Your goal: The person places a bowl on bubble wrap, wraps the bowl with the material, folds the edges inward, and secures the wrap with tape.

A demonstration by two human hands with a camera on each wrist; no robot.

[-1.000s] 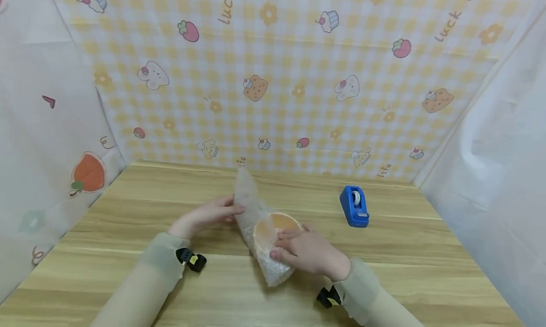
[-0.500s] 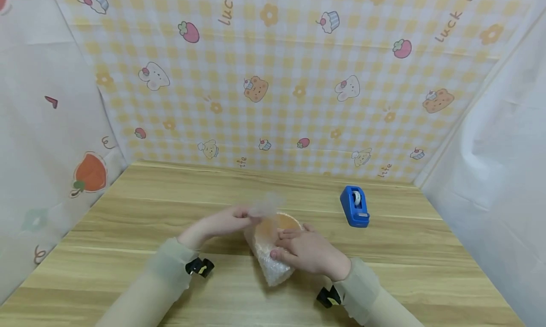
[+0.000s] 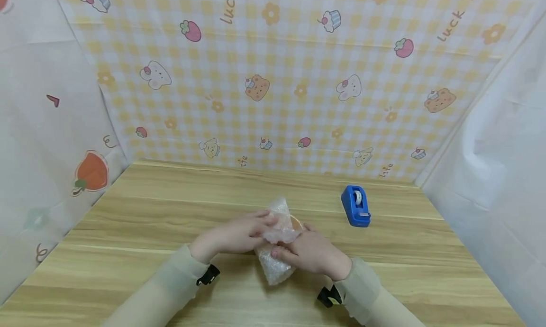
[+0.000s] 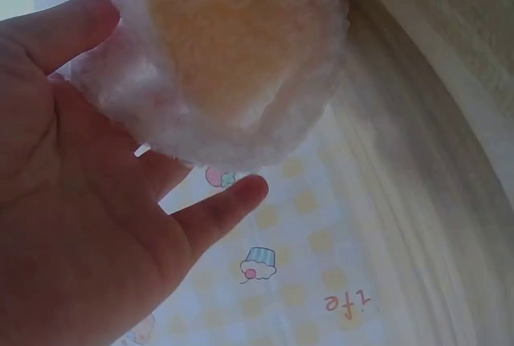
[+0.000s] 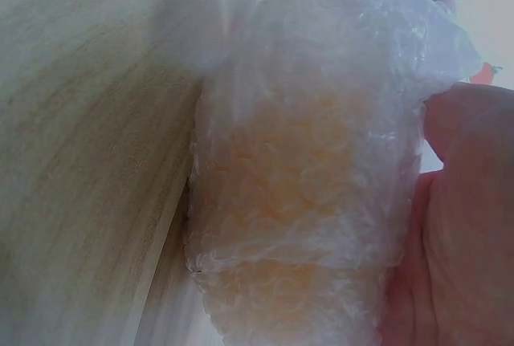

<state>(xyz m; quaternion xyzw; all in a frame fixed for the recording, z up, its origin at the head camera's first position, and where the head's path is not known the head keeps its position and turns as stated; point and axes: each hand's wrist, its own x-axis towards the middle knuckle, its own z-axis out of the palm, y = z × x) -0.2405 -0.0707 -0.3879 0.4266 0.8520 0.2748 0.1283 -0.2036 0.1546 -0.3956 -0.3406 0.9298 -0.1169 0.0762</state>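
Note:
A round, orange cup-like thing lies wrapped in bubble wrap at the table's middle. Its orange shows through the layers in the right wrist view. My left hand holds a loose flap of the wrap, bent over the orange rim. In the left wrist view, the thumb is on the near side of the wrap and other fingers reach behind it. From the right, my right hand grips the bundle, thumb on the near side. Its other fingers are partly hidden under the flap.
A blue tape dispenser with a roll of clear tape stands at the right rear of the wooden table. Behind it hangs a yellow checked cloth, with white cloths at both sides.
My left hand has moved right and toward me, bringing the upright flap of bubble wrap over the orange opening and onto the right fingers. My right hand stays in place.

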